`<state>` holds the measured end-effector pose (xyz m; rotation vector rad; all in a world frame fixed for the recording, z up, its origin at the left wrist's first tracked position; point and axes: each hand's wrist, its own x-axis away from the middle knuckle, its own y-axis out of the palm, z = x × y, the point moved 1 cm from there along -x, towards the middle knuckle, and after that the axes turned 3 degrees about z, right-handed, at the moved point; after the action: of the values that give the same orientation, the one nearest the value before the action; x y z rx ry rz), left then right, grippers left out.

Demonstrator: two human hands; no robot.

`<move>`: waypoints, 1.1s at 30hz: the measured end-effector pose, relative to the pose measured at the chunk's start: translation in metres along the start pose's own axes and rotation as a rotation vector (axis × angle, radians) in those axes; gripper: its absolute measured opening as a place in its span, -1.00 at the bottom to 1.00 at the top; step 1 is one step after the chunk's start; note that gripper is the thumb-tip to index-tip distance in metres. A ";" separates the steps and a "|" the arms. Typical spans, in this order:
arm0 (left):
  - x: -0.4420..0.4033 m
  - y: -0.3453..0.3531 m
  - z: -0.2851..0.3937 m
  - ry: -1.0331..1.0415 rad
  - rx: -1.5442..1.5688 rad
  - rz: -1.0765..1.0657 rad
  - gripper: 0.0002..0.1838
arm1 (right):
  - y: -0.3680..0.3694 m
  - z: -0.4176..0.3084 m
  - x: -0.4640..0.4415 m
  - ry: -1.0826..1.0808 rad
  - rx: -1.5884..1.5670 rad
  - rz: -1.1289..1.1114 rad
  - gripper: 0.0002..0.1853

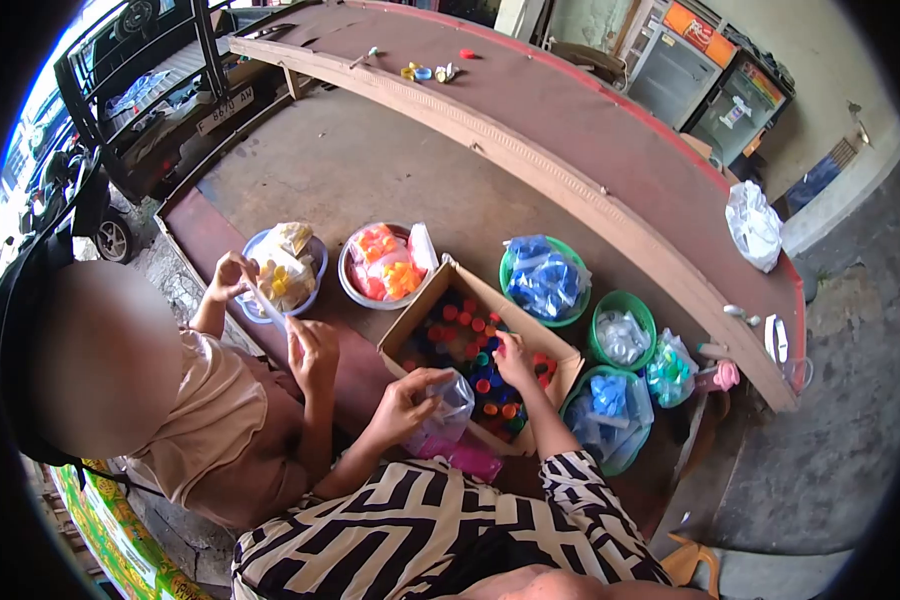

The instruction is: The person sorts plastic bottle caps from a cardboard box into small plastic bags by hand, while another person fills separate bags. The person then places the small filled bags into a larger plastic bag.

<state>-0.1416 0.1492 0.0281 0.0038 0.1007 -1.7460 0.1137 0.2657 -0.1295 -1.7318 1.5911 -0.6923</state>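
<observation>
A big cardboard box [542, 343] sits on the surface [340, 150], tilted a bit in the view. It is full of small bottle caps [452, 313]. Lots of them are red, and some are blue, dark or orange. The right hand [515, 360] reaches into the box, down at the caps. I cannot tell if its fingers are closed on a cap. The left hand [410, 405] is pinched on a clear bag [454, 402], just beside the box. A pink bag [465, 458] lies under the clear bag.

Other tubs stand around the box. A blue tub [324, 268] holds pale bags and something yellow. Next to it, a silver bowl [343, 272] has red and orange things in clear bags. On the other side, a green basket [504, 283] holds blue things in clear bags. A small green basket [653, 325] has clear bags with pale stuff. A third basket, greenish too [630, 458], has light blue things and clear bags. A bag with green bits [672, 370] is just beside these.

At the left, another person [210, 400] holds a thin strip of clear plastic [269, 305] with two hands.
</observation>
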 end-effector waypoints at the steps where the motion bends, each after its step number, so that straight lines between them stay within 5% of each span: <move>1: -0.002 -0.001 0.003 -0.112 0.029 -0.032 -0.61 | 0.013 0.009 -0.009 -0.056 -0.014 0.032 -0.43; 4: -0.012 -0.002 -0.004 -0.124 0.002 -0.034 -0.62 | 0.024 0.003 -0.026 -0.123 0.063 0.012 -0.36; 12: -0.026 0.004 -0.011 -0.193 0.036 -0.026 -0.64 | 0.026 -0.018 -0.037 0.138 0.327 -0.141 -0.54; 17: -0.021 0.001 -0.013 -0.198 0.062 0.008 -0.66 | 0.014 -0.016 -0.025 -0.086 0.150 0.046 -0.69; 33: 0.008 0.010 0.003 -0.006 -0.033 0.005 -0.61 | -0.027 -0.032 0.085 0.106 -0.442 0.128 -0.66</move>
<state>-0.1330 0.1395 0.0296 -0.0253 0.1249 -1.7387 0.1157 0.1781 -0.0938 -1.8994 2.0243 -0.3927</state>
